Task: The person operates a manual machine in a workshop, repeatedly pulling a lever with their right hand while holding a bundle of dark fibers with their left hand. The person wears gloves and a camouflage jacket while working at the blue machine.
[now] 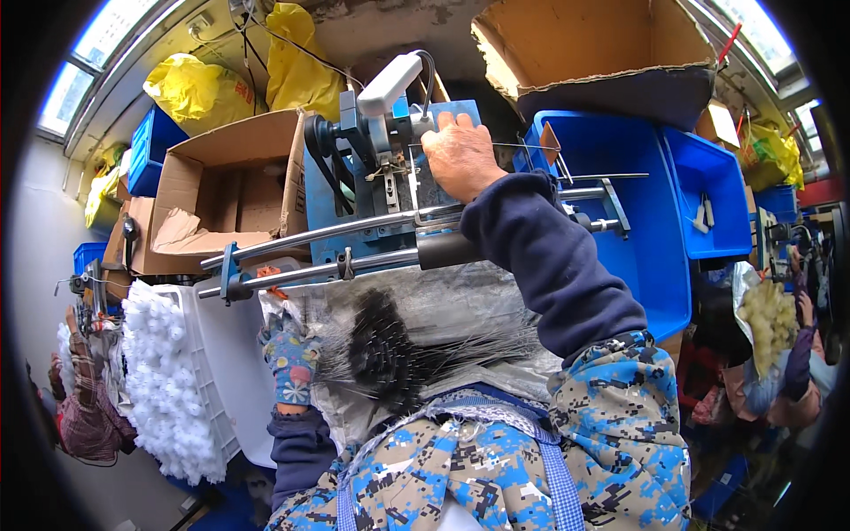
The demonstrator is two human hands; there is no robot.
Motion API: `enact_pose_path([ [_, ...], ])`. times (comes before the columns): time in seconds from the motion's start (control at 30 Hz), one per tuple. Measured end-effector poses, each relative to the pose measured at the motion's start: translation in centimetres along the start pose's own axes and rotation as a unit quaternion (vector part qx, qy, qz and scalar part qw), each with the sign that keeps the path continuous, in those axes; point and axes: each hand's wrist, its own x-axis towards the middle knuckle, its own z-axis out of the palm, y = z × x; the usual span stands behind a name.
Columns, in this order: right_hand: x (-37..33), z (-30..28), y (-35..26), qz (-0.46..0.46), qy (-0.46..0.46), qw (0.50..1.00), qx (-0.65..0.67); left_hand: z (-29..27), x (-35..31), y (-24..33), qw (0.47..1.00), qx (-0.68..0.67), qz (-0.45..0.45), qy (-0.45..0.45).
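My right hand (460, 157) reaches up to the blue bench machine (329, 199), its fingers curled over the upper part beside a thin metal rod. What lies under the palm is hidden. My left hand (290, 358), in a blue flower-patterned glove, is low on the left, near the ends of the machine's two steel rails (323, 234). Its fingertips are blurred against the pale background, by a bit of orange material (269, 273). On my lap, a dark bundle of bristles on thin wires (381, 350) lies spread over a grey sheet (452, 296).
A torn cardboard box (226, 142) stands left of the machine, a larger one (611, 44) at the back right. Blue bins (668, 310) line the right. White tufted pieces (164, 380) fill a tray at left. Other people work at both sides.
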Motion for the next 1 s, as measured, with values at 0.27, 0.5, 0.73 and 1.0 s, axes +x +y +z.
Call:
enact_pose_path([
  [0.27,0.0,1.5,-0.4,0.008,0.008,1.000,-0.018,-4.1,-3.1,5.3,0.899,-0.422,0.058,0.100],
  [0.5,-0.2,1.3,-0.3,-0.021,0.009,1.000,-0.021,-6.7,-4.6,10.8,0.793,-0.602,0.088,0.012],
  [0.73,-0.3,1.3,-0.3,-0.013,0.020,1.000,0.002,-5.8,-4.7,9.8,0.655,-0.752,0.004,-0.074],
  [1.0,0.5,2.7,0.9,-0.002,0.002,0.994,0.109,-5.1,-4.7,9.7,0.726,-0.682,0.059,-0.064],
])
